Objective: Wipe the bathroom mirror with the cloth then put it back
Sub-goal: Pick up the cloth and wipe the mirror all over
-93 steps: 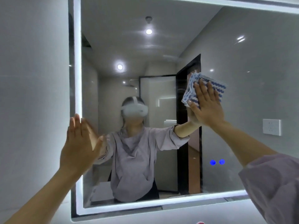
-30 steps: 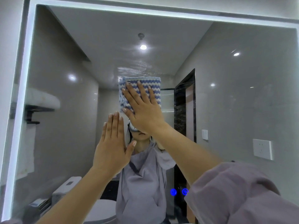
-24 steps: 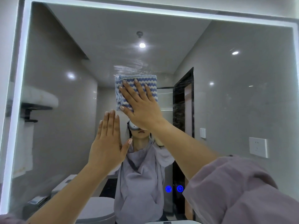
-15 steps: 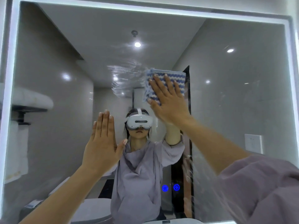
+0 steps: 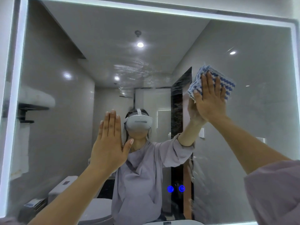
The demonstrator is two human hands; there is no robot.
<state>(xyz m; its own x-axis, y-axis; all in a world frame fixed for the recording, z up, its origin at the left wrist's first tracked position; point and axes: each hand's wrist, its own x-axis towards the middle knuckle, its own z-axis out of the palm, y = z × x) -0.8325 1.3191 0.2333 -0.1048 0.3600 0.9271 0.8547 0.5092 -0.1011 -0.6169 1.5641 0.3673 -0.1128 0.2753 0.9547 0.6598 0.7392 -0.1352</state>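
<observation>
The bathroom mirror point(image 5: 259, 65) fills the view, framed by a lit white strip. My right hand point(image 5: 210, 101) lies flat on the glass right of centre and presses a folded blue-and-white wavy-striped cloth point(image 5: 228, 86) against it. The cloth's upper and right edges stick out past my fingers. My left hand point(image 5: 110, 142) is held up flat with fingers together, lower and left of centre, with nothing in it. Wet smears show on the glass above centre.
Two blue lit touch buttons point(image 5: 176, 188) glow low on the mirror. The lit frame point(image 5: 14, 95) borders the glass on the left, top and right. The reflection shows a person in a headset, a toilet, a towel shelf and a dark doorway.
My right hand has slid the cloth from above centre over to the right across the glass, leaving streaks. My left hand has stayed raised in nearly the same place.
</observation>
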